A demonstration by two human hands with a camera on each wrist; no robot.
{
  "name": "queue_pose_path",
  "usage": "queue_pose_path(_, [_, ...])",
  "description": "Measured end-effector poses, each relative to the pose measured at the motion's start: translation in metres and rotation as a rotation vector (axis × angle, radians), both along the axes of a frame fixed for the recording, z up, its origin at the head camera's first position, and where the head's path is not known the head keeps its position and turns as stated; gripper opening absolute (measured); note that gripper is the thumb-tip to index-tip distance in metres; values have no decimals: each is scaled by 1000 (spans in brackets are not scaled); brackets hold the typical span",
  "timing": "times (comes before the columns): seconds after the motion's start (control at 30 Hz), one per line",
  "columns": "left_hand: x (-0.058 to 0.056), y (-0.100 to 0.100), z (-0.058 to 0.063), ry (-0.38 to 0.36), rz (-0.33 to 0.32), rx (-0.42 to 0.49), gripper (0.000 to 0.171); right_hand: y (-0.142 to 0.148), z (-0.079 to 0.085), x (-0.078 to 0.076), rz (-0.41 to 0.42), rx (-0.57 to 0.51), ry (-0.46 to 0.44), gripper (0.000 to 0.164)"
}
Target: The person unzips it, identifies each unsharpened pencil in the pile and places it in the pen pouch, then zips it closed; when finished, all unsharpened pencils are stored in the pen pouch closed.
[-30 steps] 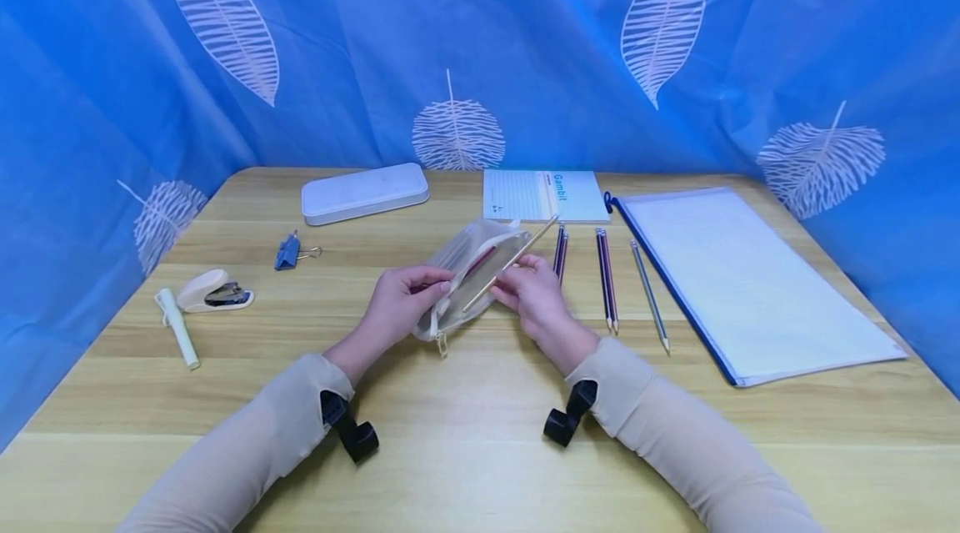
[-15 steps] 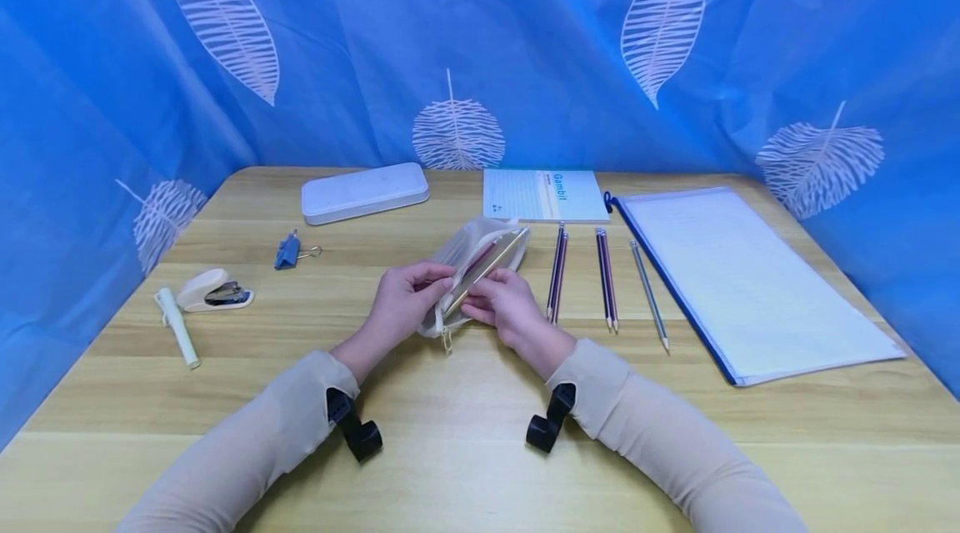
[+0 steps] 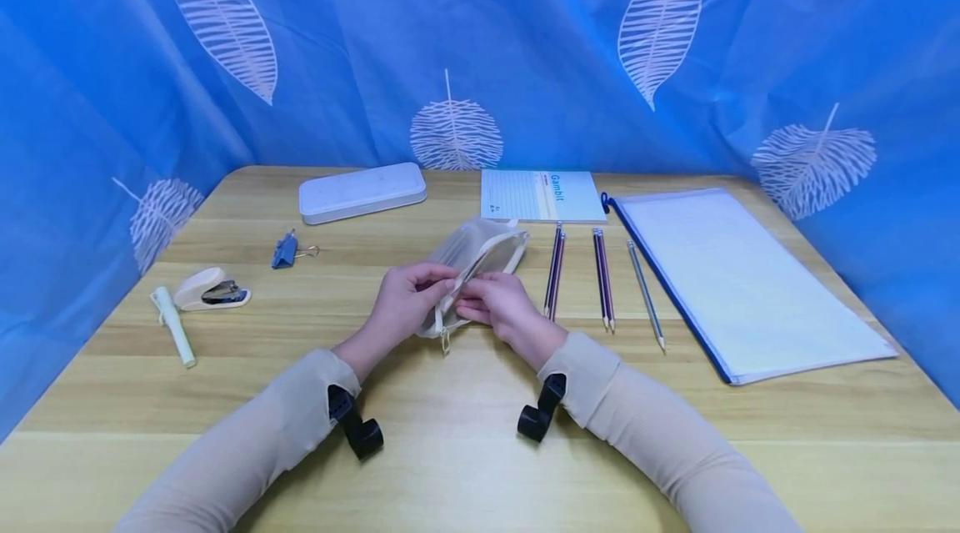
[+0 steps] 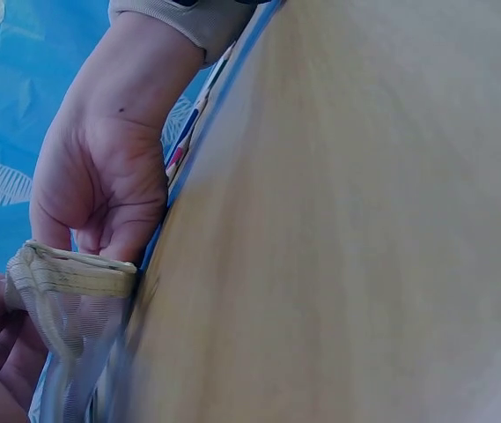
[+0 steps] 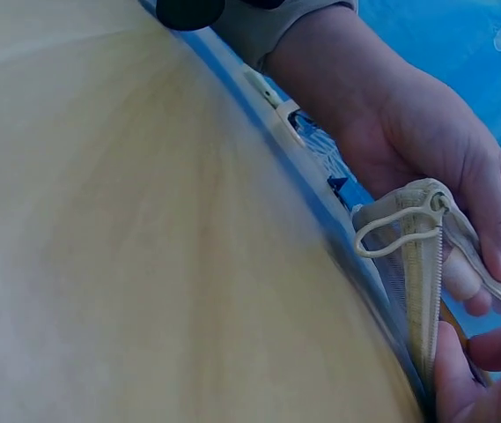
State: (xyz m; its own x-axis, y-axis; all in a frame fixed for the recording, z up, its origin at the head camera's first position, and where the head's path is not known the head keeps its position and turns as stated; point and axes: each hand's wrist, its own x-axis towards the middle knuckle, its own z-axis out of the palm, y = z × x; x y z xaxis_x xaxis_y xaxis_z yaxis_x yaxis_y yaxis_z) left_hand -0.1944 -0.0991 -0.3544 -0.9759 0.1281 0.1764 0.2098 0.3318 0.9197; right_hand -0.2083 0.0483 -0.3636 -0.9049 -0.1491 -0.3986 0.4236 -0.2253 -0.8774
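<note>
My left hand [image 3: 405, 299] pinches the near side of a pale translucent mesh zip pouch [image 3: 463, 246], which stands tilted with its mouth facing right. In the right wrist view its cream zip edge [image 5: 423, 291] and looped pull [image 5: 395, 233] show close up. My right hand [image 3: 508, 306] is at the mouth, fingertips reaching in behind the rim. A thin gold pencil [image 5: 451, 328] shows between its thumb and finger in the right wrist view; the rest of it is hidden by the hand and pouch.
Right of the pouch lie dark striped pencils [image 3: 555, 270], another pair [image 3: 603, 279] and a grey-blue pencil [image 3: 646, 295]. Beyond is a blue-edged document folder [image 3: 750, 283]. A notebook [image 3: 517, 195], white case [image 3: 362, 193], binder clip [image 3: 285, 251], stapler [image 3: 201, 291] and pale green pen [image 3: 174, 329] surround the left and back.
My right hand has moved left to the pouch's mouth, bringing the gold pencil inside, where the head view no longer shows it. The left hand keeps its grip on the rim.
</note>
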Motion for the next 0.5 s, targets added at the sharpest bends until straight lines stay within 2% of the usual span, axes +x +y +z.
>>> queue_pose_path(0.3, [0,-4,3,-54,23,26,17,7,5,4,-7,12,87,26])
queue_pose_path(0.5, [-5,-7,10,-160,55,139,19,19,19,15,81,73,219,25])
